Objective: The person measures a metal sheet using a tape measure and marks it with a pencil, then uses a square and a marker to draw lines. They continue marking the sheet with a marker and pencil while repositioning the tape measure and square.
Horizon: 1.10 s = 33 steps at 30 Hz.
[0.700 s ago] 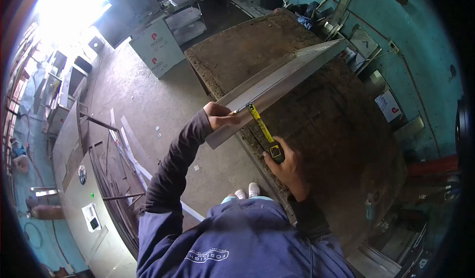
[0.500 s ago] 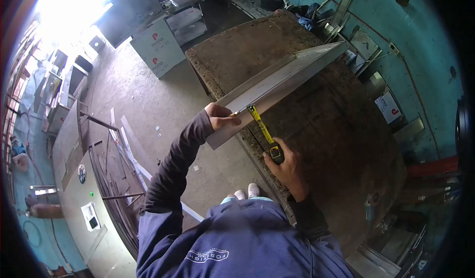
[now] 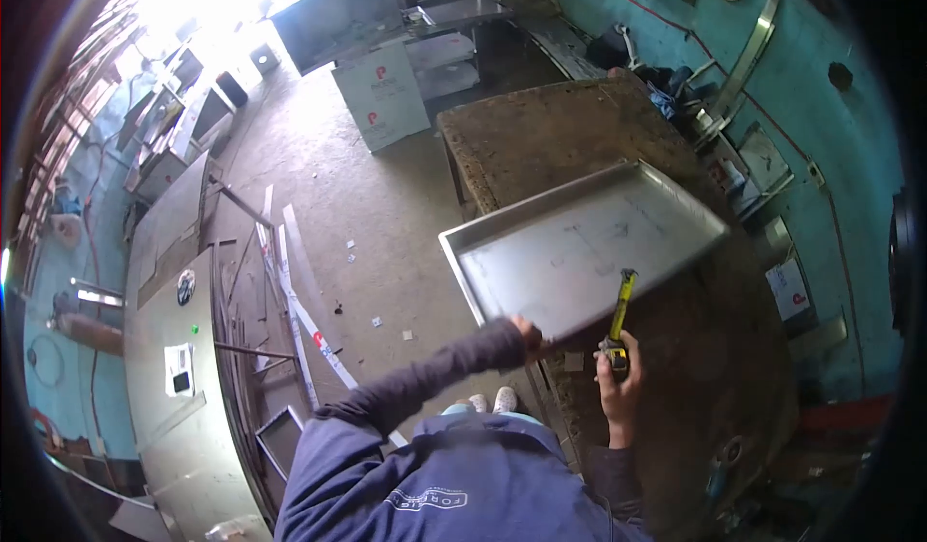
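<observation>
A shallow metal tray (image 3: 579,243) with raised sides lies over the near-left edge of the worn brown table (image 3: 526,132), its inside facing up. My left hand (image 3: 526,334) is closed at the tray's near corner, fingers over the rim and partly hidden by my sleeve. In my right hand (image 3: 620,388) is a black and yellow tape measure (image 3: 615,354), gripped upright. Its short yellow blade sticks out away from me, the hooked end overlapping the tray's near side in this view.
A white panel with red logos (image 3: 381,98) leans beyond the table. Metal strips (image 3: 299,315) lie on the floor at left, beside a sheet-topped bench (image 3: 169,416) with a phone (image 3: 181,380) on it. Scrap and tools line the teal wall (image 3: 772,79) at right.
The tray has turned from standing on its side to inside up. My left hand has moved down and right with its corner; the tape measure has moved right, its blade away from the rim.
</observation>
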{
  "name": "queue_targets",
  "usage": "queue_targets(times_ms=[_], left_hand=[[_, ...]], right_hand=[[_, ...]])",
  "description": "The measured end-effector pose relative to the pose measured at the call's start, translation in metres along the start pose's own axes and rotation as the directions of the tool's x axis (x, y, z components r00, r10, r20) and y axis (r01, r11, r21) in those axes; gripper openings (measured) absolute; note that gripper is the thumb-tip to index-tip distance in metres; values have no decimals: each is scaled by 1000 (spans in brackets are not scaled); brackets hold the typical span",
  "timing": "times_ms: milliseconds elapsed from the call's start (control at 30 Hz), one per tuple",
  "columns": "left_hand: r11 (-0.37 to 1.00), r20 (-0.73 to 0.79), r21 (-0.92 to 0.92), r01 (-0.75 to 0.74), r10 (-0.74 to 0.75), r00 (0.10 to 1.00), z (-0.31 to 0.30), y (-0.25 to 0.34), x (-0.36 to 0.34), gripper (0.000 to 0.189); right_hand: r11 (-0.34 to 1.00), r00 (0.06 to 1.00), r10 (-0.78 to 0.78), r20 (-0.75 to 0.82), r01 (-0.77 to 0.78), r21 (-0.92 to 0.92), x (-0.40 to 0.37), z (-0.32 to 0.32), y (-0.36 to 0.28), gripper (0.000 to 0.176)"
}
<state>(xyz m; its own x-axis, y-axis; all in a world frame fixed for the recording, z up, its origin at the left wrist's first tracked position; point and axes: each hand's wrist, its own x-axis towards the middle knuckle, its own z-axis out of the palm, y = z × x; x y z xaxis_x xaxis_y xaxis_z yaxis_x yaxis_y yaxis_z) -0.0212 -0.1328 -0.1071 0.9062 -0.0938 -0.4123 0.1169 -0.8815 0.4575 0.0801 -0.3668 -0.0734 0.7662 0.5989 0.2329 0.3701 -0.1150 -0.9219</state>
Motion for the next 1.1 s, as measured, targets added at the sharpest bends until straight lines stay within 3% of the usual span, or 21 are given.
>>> queue_targets(times_ms=[67, 100, 133, 200, 333, 367, 433, 467, 533, 600, 667, 700, 733, 800, 833, 867, 900, 933, 1000, 1067, 1100], left_hand=[[999, -271, -32, 20, -28, 962, 48, 18, -2, 26], [997, -541, 13, -71, 67, 838, 113, -3, 18, 25], [996, -452, 71, -56, 83, 888, 140, -10, 35, 25], [981, -232, -131, 142, -170, 958, 160, -8, 47, 25], [937, -200, -193, 292, -329, 923, 156, 7, 35, 25], [949, -334, -223, 225, -291, 897, 163, 4, 40, 23], [960, -609, -264, 99, -245, 754, 179, 14, 28, 20], [966, -753, -255, 29, -217, 621, 186, 13, 19, 19], [911, -747, -412, 11, -345, 569, 185, 32, -36, 17], [853, -796, -522, -24, -476, 374, 224, 41, -78, 14], [786, -733, -611, 93, -606, 309, 276, 82, -142, 14], [783, -750, -612, 114, -620, 229, 315, 96, -167, 14], [707, -704, -699, 109, -707, 70, 345, 125, -190, 17], [517, -544, -820, 244, -838, -52, 386, 170, -224, 24], [479, -493, -868, 130, -863, -110, 379, 208, -247, 26], [519, -518, -854, 37, -843, -143, 389, 236, -256, 31], [444, -444, -896, 26, -890, -103, 387, 259, -246, 34], [488, -484, -873, -10, -869, -103, 384, 288, -247, 38], [421, -425, -901, -107, -905, 20, 369, 343, -259, 46], [408, -407, -912, -43, -913, -24, 374, 374, -260, 58], [249, -251, -965, -79, -968, 20, 354, 411, -293, 62]], right_hand=[[996, 996, 85, 14, -85, 36, -9, -8, 10, 49], [997, 997, 75, 23, -76, 27, -14, -10, 17, 49], [998, 997, 68, 28, -69, 15, -20, -10, 26, 50], [998, 997, 55, 55, -57, 33, -33, -8, 41, 50], [978, 972, 145, 186, -169, 122, -53, 8, 45, 49], [966, 963, 179, 203, -212, 151, -55, 17, 50, 45], [911, 895, 300, 330, -371, 178, -57, 31, 26, 40], [956, 921, 199, 335, -257, 140, -59, 42, 49, 42], [932, 845, 259, 469, -346, 109, -61, 56, 30, 45], [939, 794, 222, 566, -331, 96, -66, 75, 33, 45], [937, 765, 35, 643, -248, 244, -95, 84, 29, 40], [946, 700, 50, 712, -263, 192, -113, 90, 29, 39], [955, 639, 62, 767, -262, 142, -130, 96, 28, 38], [977, 536, 45, 843, -201, 76, -164, 129, 83, 36], [986, 480, 82, 873, -164, -2, -187, 153, 96, 35], [990, 423, 49, 905, -142, 12, -215, 178, 104, 35], [966, 298, 162, 941, -244, -89, -232, 189, 119, 33], [925, 176, 257, 950, -330, -189, -266, 194, 124, 32], [955, 32, 292, 956, -56, -290, -326, 206, 119, 38], [845, 8, 233, 972, 493, -207, -382, 235, 137, 49], [854, -31, 176, 984, 501, -137, -416, 244, 138, 46]])
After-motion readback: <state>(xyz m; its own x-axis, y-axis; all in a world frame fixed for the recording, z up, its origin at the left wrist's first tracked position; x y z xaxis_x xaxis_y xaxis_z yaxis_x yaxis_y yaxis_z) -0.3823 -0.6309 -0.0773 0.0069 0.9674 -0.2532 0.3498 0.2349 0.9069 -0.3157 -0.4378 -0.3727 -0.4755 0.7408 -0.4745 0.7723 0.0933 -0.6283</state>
